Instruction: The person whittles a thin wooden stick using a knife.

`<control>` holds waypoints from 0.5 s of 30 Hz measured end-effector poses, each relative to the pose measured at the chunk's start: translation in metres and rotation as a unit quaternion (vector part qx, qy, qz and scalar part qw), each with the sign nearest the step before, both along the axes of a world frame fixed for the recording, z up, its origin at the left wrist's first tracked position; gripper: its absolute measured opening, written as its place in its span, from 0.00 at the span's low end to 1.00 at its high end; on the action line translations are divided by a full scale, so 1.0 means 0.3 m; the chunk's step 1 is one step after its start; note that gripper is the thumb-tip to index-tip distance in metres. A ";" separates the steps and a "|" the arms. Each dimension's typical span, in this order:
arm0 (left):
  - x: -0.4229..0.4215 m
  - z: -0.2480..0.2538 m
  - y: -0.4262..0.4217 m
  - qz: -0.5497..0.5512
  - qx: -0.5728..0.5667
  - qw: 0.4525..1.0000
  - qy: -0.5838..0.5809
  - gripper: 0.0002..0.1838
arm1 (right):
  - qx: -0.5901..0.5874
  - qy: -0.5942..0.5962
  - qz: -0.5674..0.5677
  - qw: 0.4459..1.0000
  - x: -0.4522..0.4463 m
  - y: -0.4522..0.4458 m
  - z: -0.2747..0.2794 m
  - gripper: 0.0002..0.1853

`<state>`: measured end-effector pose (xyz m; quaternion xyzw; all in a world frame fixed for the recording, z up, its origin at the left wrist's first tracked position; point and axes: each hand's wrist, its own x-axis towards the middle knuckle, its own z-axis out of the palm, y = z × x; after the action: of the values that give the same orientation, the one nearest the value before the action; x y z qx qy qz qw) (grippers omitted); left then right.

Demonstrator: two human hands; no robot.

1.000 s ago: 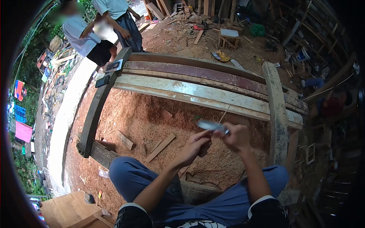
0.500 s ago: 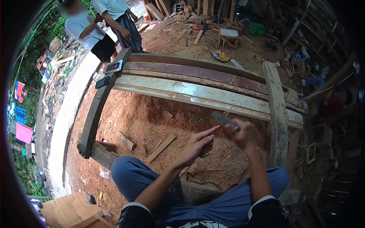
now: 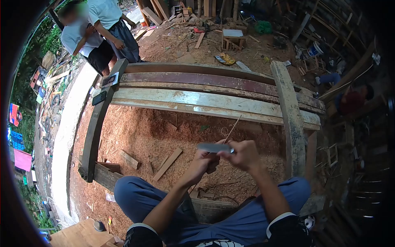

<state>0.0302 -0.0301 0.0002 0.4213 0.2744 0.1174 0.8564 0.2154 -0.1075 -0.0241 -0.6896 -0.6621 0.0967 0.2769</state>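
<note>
My right hand (image 3: 245, 155) is closed round the handle of a knife (image 3: 213, 147). Its broad grey blade, smeared by motion, points left and lies across the front of my left hand (image 3: 198, 168). Pinched in the left fingers is a thin wooden stick (image 3: 233, 128), slanting up and to the right past the blade. The blade partly covers the left fingertips, so I cannot tell exactly where it touches the stick. Both hands are above my bent legs (image 3: 140, 197), over ground strewn with wood shavings (image 3: 140, 136).
Long boards (image 3: 193, 98) lie ahead between a left beam (image 3: 95, 136) and a right beam (image 3: 290, 119). A phone (image 3: 99, 98) rests on the left beam. Offcuts (image 3: 168, 164) litter the ground. Two people (image 3: 111, 31) stand at the far left; another person (image 3: 354, 101) is at right.
The knife has swung left and down, from beyond the left fingertips to across the left hand. My hands have come closer together. The whole view has shifted slightly.
</note>
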 end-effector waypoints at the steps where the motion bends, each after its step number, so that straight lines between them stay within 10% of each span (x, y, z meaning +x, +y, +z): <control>1: 0.003 -0.021 0.000 0.005 0.003 1.000 -0.003 0.21 | -0.010 0.001 -0.001 1.000 0.012 -0.001 -0.004 0.40; 7: 0.018 0.038 0.002 0.020 -0.039 0.999 -0.003 0.21 | -0.017 0.052 -0.142 0.988 0.108 0.017 0.054 0.42; 15: 0.024 0.035 0.016 0.032 -0.032 0.999 -0.002 0.22 | 0.030 0.040 -0.055 0.997 0.095 0.038 -0.004 0.40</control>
<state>0.0372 -0.0254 0.0107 0.3844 0.2901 0.1370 0.8656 0.2438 -0.0962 -0.0253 -0.7120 -0.6142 0.0884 0.3287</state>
